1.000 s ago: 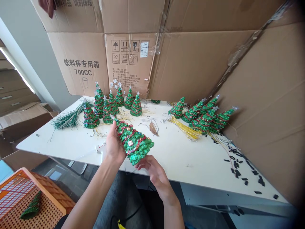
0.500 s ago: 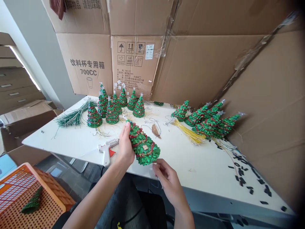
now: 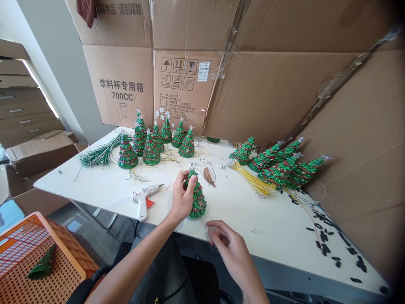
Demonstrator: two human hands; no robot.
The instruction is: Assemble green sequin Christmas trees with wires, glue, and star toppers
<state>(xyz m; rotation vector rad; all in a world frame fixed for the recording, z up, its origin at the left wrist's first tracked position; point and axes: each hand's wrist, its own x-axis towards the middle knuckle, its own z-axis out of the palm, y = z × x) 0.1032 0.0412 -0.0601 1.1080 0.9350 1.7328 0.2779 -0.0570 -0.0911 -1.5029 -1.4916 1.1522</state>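
Note:
A small green glittery Christmas tree (image 3: 197, 196) with red garland stands upright near the front edge of the white table (image 3: 101, 188). My left hand (image 3: 181, 199) is wrapped round its left side. Just in front of the table edge, my right hand (image 3: 228, 246) is pinched on thin wires (image 3: 204, 223) that come out from under the tree. A white glue gun (image 3: 144, 199) lies left of my left hand.
Several finished trees (image 3: 151, 143) stand at the back left beside a bundle of green wires (image 3: 98, 155). More trees (image 3: 278, 165) lie at the right with yellow wires (image 3: 253, 179). Black bits (image 3: 329, 236) litter the right. Cardboard boxes (image 3: 177, 80) wall the table. An orange basket (image 3: 34, 261) sits lower left.
My left hand has turned the tree from tilted in the air to upright on the table. My right hand has dropped below the edge and closed on the wires.

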